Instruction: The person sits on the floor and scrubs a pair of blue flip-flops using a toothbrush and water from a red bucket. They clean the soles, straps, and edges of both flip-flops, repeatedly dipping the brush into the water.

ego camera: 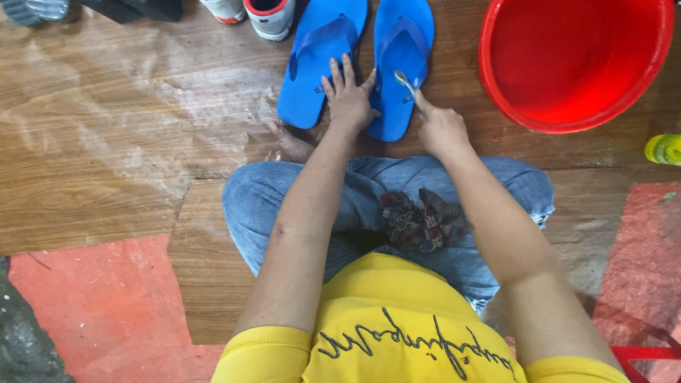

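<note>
Two blue flip-flops lie side by side on the wood-pattern floor ahead of me. My left hand [347,99] rests flat, fingers spread, between the left flip-flop [316,64] and the right flip-flop [403,50], touching both edges. My right hand [438,124] grips a small silvery tool [406,81] whose tip sits on the sole of the right flip-flop. A dark patterned rag [420,220] lies in my lap on my jeans.
A big red plastic basin [574,64] stands at the upper right. White sneakers [269,15] sit at the top edge. A yellow-green object [664,149] is at the right edge. My bare foot [289,144] pokes out by the left flip-flop. Red floor patches lie at lower left and right.
</note>
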